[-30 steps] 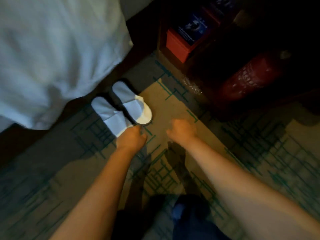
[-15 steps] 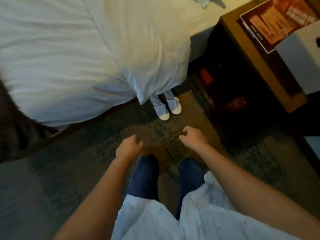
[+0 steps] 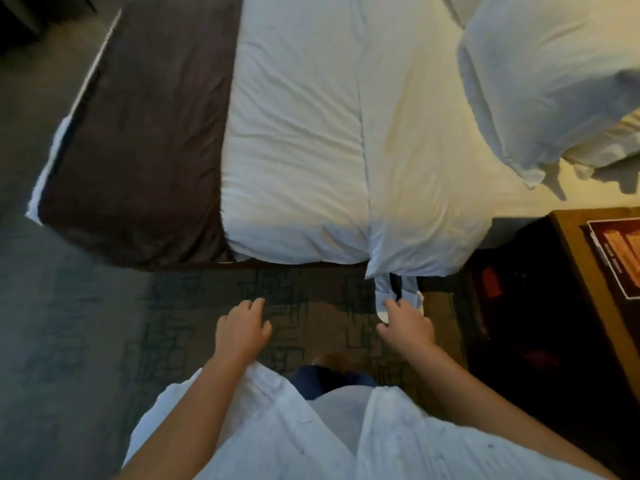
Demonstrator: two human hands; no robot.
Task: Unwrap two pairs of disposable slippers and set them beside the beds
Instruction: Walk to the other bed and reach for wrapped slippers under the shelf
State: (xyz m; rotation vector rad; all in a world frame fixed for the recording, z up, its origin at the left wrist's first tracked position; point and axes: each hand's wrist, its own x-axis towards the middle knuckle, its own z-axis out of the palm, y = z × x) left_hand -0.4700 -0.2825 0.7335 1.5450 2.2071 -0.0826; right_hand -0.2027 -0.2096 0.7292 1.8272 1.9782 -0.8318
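A pair of white disposable slippers point(image 3: 382, 291) lies side by side on the carpet at the edge of the bed point(image 3: 311, 133), partly hidden under the hanging white duvet corner. My right hand point(image 3: 407, 323) hovers over their near ends in the view, fingers apart and holding nothing. My left hand point(image 3: 242, 329) hangs above the patterned carpet further left, fingers loosely spread and empty. I see no second pair of slippers and no wrapper.
A dark brown runner point(image 3: 138, 150) covers the foot of the bed. A pillow point(image 3: 547, 81) lies at the upper right. A wooden nightstand point(image 3: 571, 254) with a printed card point(image 3: 620, 258) stands at the right, its open shelf dark. Patterned carpet point(image 3: 173, 323) runs left.
I have risen from a crouch to standing, so the view has pulled back and up. My left hand has left the slippers, and both hands have opened from loose fists.
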